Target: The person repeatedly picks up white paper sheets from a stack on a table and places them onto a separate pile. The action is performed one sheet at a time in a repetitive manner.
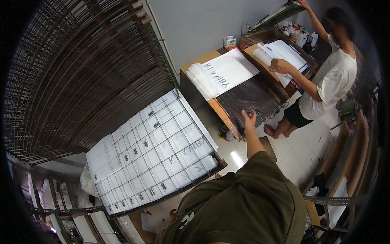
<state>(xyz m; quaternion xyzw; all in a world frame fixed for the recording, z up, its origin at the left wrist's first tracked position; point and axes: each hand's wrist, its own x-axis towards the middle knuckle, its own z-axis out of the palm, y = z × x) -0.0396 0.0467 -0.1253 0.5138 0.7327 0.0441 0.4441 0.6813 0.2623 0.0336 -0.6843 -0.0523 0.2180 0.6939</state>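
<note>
My right hand (250,118) reaches out past the dark, glossy board (248,99) on the worktable, thumb and fingers apart, holding nothing. Whether it touches the board's near edge I cannot tell. Beyond the board lies a stack of white printed plastic bags (235,69), fanned at its left end. Left of me, several white printed sheets (162,134) lie on a wire drying rack (221,162). My left hand is out of view.
More wire racks (93,73) stand tilted up on the left. A co-worker (333,73) at the far right handles white sheets (284,55) and holds up a hinged frame (276,16). Bottles (301,39) stand behind. Wooden boards (345,162) lean at right.
</note>
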